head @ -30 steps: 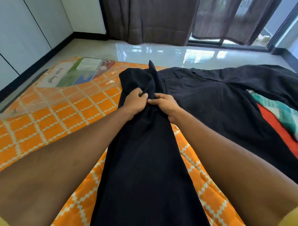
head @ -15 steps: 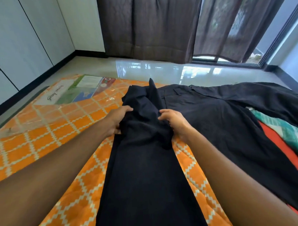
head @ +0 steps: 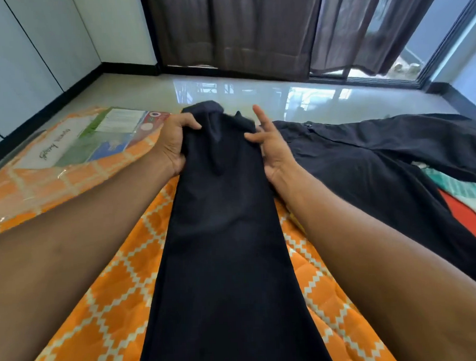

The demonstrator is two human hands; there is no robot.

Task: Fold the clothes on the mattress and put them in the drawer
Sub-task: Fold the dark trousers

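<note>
A long black garment (head: 223, 249), folded into a narrow strip, runs from the bottom of the view up the orange patterned mattress (head: 100, 309). My left hand (head: 172, 145) grips its left edge near the far end, fingers curled over the cloth. My right hand (head: 268, 143) pinches the right edge with thumb and lower fingers while the other fingers stick up. The far end of the garment is lifted and bunched between both hands.
A second black garment (head: 381, 174) lies spread out to the right, over red cloth (head: 467, 219) and teal striped cloth (head: 461, 189). The mattress's plastic-wrapped label (head: 93, 137) is far left. Beyond are glossy floor, white cabinet doors at left, dark curtains and a window.
Both hands have moved from the middle of the bunched end out to its two edges and raised it farther from me. The camera has tilted upward.
</note>
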